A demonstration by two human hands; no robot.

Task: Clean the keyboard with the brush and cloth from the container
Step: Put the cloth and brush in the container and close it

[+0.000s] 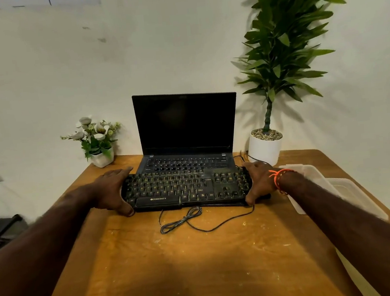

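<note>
Left hand (pixel 111 190), centre-left of frame: clasps the left end of the keyboard (pixel 185 188), thumb hooked over the near edge, fingers laid along the far edge. Right hand (pixel 259 181), centre-right: same clasp on the right end, thumb at the near corner. An orange thread band (pixel 277 178) sits on that wrist. Both hands grip the keyboard; neither holds a tool.

A symmetrical two-end hold suits moving or squaring a long, flat thing without twisting it. Judgement: the keyboard is being positioned for cleaning, not yet cleaned.

Keyboard lies mid-frame on the wooden table (pixel 188 266). Its far edge is at the front of the open laptop (pixel 187 134), and may overlap it. Keys look dusty, with pale specks between rows. Its cable (pixel 186 221) trails toward the lower frame in a loose bundle, then runs off right under the near corner. The slack lets the keyboard be pulled nearer, but the loop could snag.

Container (pixel 319 179), translucent plastic, sits at the right edge of the table, partly behind the right forearm. What may be its lid (pixel 356 195) lies just nearer. Brush and cloth not visible; cannot tell whether they are inside.

Small flower pot (pixel 99 142) at far left of table. Tall plant in white pot (pixel 265 146) at far right. Neither is in the hands' way.
</note>
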